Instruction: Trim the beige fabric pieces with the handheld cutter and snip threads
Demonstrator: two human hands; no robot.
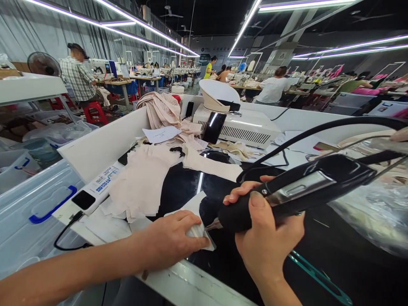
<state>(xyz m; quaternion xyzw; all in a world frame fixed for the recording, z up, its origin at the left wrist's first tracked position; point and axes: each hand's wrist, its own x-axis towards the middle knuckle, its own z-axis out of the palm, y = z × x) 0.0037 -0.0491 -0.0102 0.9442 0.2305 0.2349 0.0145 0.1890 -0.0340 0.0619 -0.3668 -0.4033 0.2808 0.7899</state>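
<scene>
My left hand (174,240) is closed on a small white fabric piece (194,206) near the front edge of the glossy black work surface (178,182). My right hand (270,233) grips a black corded handheld tool (287,191) with a long metal lever on its side. The tool's front end points at the fabric beside my left fingertips; whether its tip touches the fabric I cannot tell. A stack of pale pink fabric pieces (140,180) lies beyond my left hand. One long pale strip (210,163) extends across the black surface.
A white vented machine (236,125) stands at the back with a phone (214,127) leaning on it. Draped pink fabric (159,108) lies behind the stack. A teal tool (318,276) is right of my right hand, near clear plastic bags (376,212). Co-workers sit at sewing tables beyond.
</scene>
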